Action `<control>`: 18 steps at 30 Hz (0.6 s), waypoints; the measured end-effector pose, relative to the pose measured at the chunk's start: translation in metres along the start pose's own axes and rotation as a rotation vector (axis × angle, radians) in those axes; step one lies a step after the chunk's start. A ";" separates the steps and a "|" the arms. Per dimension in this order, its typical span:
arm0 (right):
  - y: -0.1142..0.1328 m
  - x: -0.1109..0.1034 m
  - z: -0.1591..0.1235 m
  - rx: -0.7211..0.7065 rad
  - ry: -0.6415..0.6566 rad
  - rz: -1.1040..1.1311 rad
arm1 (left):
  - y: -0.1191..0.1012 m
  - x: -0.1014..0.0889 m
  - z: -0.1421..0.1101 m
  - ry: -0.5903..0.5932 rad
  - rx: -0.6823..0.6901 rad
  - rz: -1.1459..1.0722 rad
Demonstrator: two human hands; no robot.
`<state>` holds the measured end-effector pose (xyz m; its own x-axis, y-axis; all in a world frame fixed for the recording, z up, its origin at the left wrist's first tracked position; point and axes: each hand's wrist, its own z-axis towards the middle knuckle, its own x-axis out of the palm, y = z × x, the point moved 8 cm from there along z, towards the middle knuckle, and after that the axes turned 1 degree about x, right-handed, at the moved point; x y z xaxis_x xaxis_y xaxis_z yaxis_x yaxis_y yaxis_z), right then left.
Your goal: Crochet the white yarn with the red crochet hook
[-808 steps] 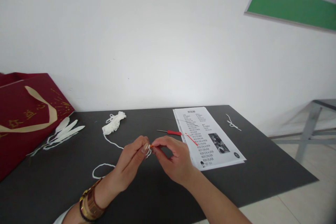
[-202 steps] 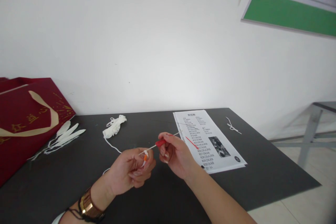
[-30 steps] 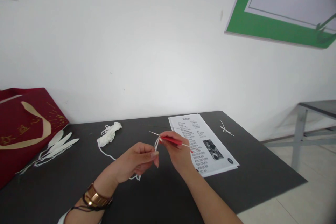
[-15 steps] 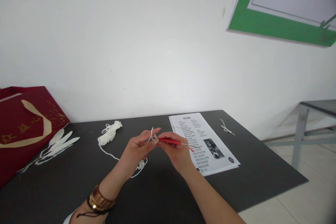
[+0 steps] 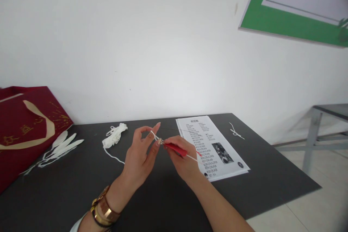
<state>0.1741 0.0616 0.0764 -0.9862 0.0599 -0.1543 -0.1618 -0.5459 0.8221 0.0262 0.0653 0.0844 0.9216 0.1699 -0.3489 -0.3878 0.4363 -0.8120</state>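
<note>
My right hand [image 5: 182, 156] is closed around the red handle of a crochet hook [image 5: 176, 148], its tip pointing left toward my other hand. White yarn [image 5: 154, 134] runs over the raised index finger of my left hand [image 5: 143, 152]. Thumb and a finger of that hand pinch the yarn where it meets the hook's tip. The stitches there are too small to make out. A loose skein of white yarn [image 5: 114, 136] lies on the table at left, with a strand leading toward my left hand.
Printed sheets [image 5: 214, 148] lie right of my hands on the dark table [image 5: 272, 185]. A short tied piece of white yarn [image 5: 236, 131] is beyond them. At left are white leaf-shaped pieces [image 5: 61, 146] and a dark red bag [image 5: 27, 127]. A white wall stands behind.
My left hand has turned and its index finger has lifted, drawing the yarn up. The hook's handle tilts more steeply in my right hand. The view has shifted slightly.
</note>
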 end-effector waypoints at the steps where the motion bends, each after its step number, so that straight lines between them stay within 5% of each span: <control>1: 0.001 0.000 0.000 -0.009 -0.006 -0.004 | -0.001 0.002 -0.001 0.020 0.018 0.021; 5: 0.001 0.001 -0.001 -0.019 -0.011 -0.008 | 0.004 0.014 0.000 0.140 0.033 -0.069; 12: -0.001 0.000 -0.001 0.010 -0.024 -0.017 | 0.007 0.012 -0.003 0.065 0.049 -0.140; 18: -0.005 -0.003 0.000 0.052 -0.060 0.009 | 0.015 0.018 -0.003 0.111 -0.163 -0.371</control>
<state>0.1776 0.0640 0.0723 -0.9877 0.1063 -0.1149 -0.1531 -0.5025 0.8509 0.0372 0.0723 0.0639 0.9956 -0.0724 -0.0601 -0.0355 0.3026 -0.9525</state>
